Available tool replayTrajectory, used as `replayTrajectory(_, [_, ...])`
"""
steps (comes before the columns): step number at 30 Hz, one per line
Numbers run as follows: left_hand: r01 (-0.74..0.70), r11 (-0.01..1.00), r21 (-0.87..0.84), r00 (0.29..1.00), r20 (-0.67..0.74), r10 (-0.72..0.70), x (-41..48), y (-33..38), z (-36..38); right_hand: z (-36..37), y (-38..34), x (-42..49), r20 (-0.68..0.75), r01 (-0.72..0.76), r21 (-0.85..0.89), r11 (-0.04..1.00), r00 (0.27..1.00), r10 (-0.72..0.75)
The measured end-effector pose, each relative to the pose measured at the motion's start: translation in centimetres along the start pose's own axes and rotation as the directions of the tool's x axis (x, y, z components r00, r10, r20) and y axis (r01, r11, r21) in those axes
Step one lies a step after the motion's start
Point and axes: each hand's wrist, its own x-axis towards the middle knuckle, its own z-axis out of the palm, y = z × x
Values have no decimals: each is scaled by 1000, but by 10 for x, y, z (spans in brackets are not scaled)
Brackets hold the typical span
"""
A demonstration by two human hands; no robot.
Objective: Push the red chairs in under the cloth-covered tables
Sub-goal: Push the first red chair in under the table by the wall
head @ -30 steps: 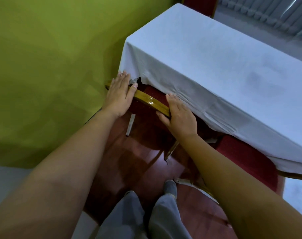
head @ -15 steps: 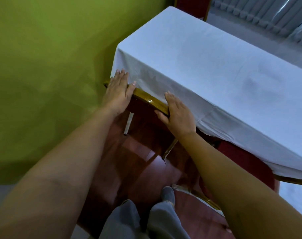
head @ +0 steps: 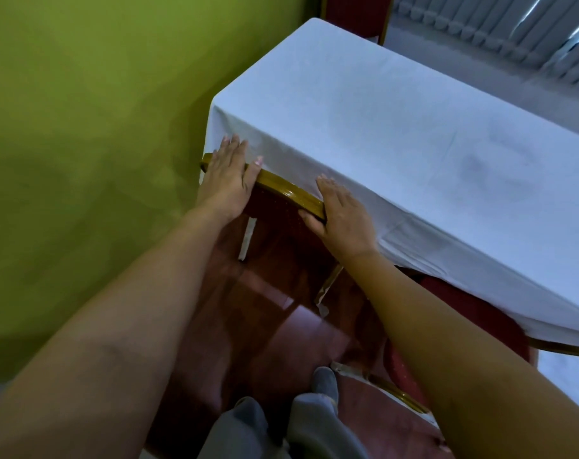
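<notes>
A red chair with a gold frame [head: 289, 193] stands with its backrest against the hanging edge of the white tablecloth [head: 397, 120]. Its seat is hidden under the cloth. My left hand [head: 226, 182] lies flat over the left end of the backrest's top rail, fingers touching the cloth. My right hand [head: 342, 213] grips the right end of the same rail, thumb under it. A second red chair [head: 473, 313] sits to the right, partly under the cloth and behind my right forearm.
A green wall [head: 99, 144] runs close along the left of the table end. The floor below is glossy reddish wood [head: 281, 326]. Another red chair back [head: 357, 11] shows beyond the table's far end, and grey vertical blinds [head: 513, 34] hang at the back right.
The chair has slid forward under the table: the red seat seen before is now covered by the cloth. Both hands stayed on the top rail and moved forward with it.
</notes>
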Motion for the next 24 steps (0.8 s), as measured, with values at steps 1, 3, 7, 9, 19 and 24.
replayTrajectory(1, [0,1000,2,1000,1,0,0,0,0,0,0,0,11,0,-17,1000,1000,1])
replayTrajectory(3, [4,1000,4,1000,4,-4,-1,1,0,-1,0,1,29,-5,-49,999,1000,6])
replayTrajectory(7, [40,999,-5,999,8,-40,-5,6,0,-3,-4,-4,45,-47,-88,995,998,51])
replayTrajectory(9, [41,999,-10,999,12,-41,-9,10,0,-5,-6,-7,53,-82,-74,994,995,86])
replayTrajectory(19, [-202,972,123,979,41,198,-57,46,4,-20,-8,-59,125,-109,-36,993,986,113])
replayTrajectory(24, [-325,911,255,946,83,314,-82,60,14,-28,-4,-101,131,-160,-66,985,977,168])
